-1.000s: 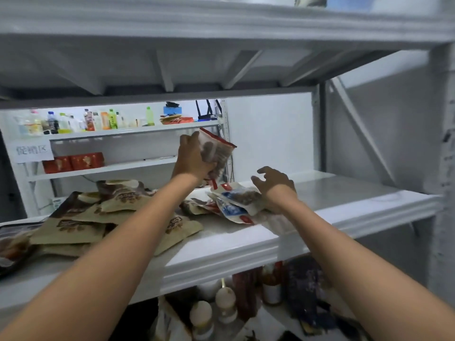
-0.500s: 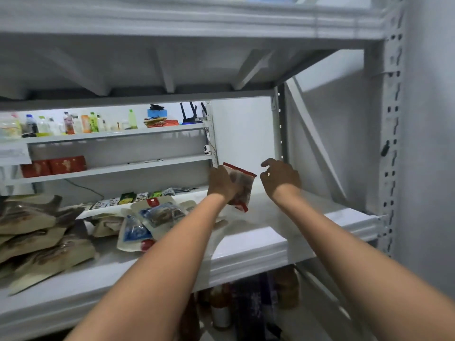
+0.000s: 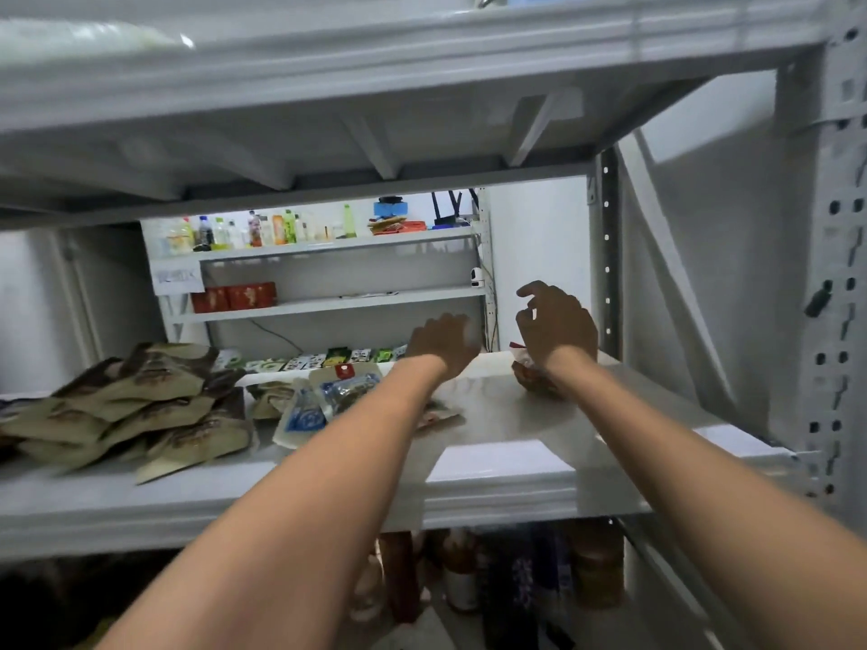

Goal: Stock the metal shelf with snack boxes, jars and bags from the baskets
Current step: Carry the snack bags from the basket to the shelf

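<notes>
The white metal shelf (image 3: 502, 462) is at chest height. A small red-topped snack bag (image 3: 526, 373) lies on its right part, just under my right wrist. My right hand (image 3: 557, 323) hovers above that bag with loosely curled fingers and holds nothing. My left hand (image 3: 444, 343) is a little to the left, back toward me and blurred, with nothing visible in it. Blue-and-white snack bags (image 3: 328, 396) lie beside my left forearm. A heap of tan and brown pouches (image 3: 140, 405) fills the shelf's left part.
The upper shelf board (image 3: 375, 86) hangs low overhead. A perforated upright post (image 3: 840, 274) stands at the right. Bottles and jars (image 3: 460, 579) stand on the level below. Behind, another rack (image 3: 328, 246) carries drink bottles and red boxes.
My left hand carried the red-topped bag rightward from the pile, set it on the shelf's right part and let go. My right hand followed and now hovers over it.
</notes>
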